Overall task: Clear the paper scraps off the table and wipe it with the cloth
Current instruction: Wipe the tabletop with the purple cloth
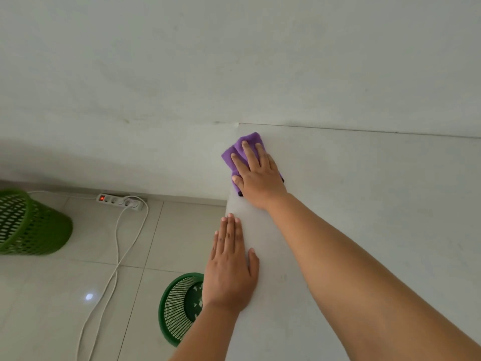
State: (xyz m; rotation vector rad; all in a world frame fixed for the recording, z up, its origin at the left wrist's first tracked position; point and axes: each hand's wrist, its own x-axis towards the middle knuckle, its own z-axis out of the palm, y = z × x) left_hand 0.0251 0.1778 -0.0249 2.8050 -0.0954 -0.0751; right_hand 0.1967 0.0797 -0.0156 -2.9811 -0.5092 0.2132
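Note:
A folded purple cloth (247,145) lies on the white table (364,204) near its far left corner. My right hand (256,175) presses flat on the cloth with straight, spread fingers. My left hand (230,267) rests flat on the table's left edge, fingers straight and together. A green mesh basket (177,308) stands on the floor just below that edge, with small white paper scraps (198,290) inside it. No scraps show on the tabletop.
A second green mesh basket (28,222) lies at the far left on the tiled floor. A white power strip (119,201) with a lit red switch sits by the wall, its cables trailing across the floor. The table stands against a white wall.

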